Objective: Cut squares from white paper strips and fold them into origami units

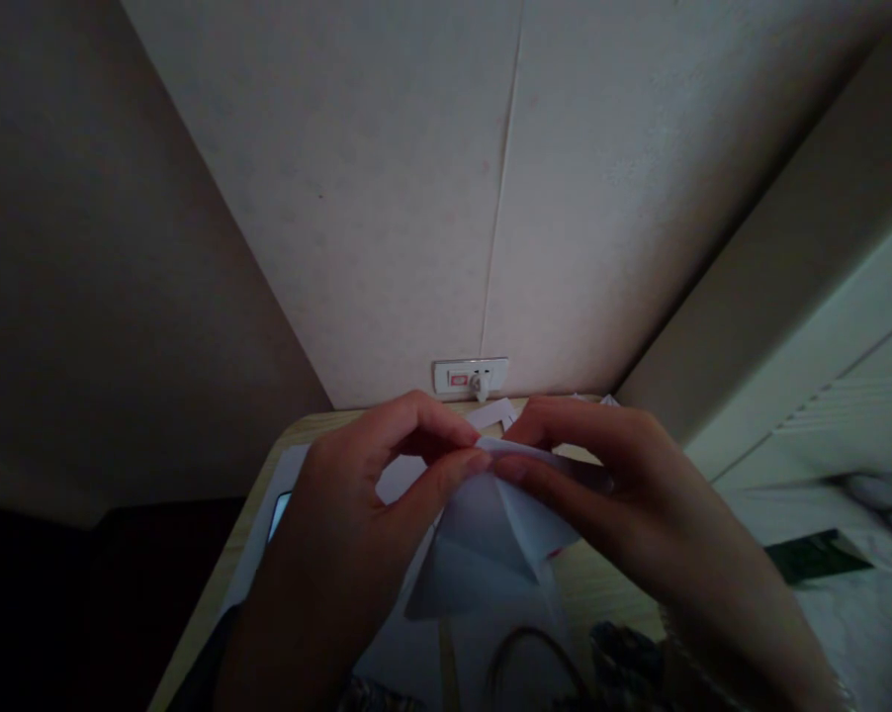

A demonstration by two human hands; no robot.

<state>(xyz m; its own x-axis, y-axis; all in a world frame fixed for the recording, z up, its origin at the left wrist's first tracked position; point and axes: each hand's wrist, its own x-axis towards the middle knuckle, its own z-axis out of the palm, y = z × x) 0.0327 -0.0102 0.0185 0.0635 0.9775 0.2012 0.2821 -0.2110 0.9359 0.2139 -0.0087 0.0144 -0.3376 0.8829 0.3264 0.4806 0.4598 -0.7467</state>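
Between my two hands is a folded sheet of white paper (483, 554), with creases running down from its upper edge. My left hand (387, 494) pinches that edge between thumb and index finger. Right beside it, my right hand (601, 475) grips the same edge with thumb and fingers, and part of the paper lies behind its thumb. The thumb tips almost meet at the top of the paper. The lower part of the folded sheet hangs above the wooden table (609, 593), where more white paper lies beneath.
A wall socket (470, 376) with a white plug is behind the table. A lit phone (281, 514) lies at the left, partly hidden by my left hand. Cut paper pieces (494, 413) lie at the back edge. A dark green item (817, 557) rests on a white surface at right.
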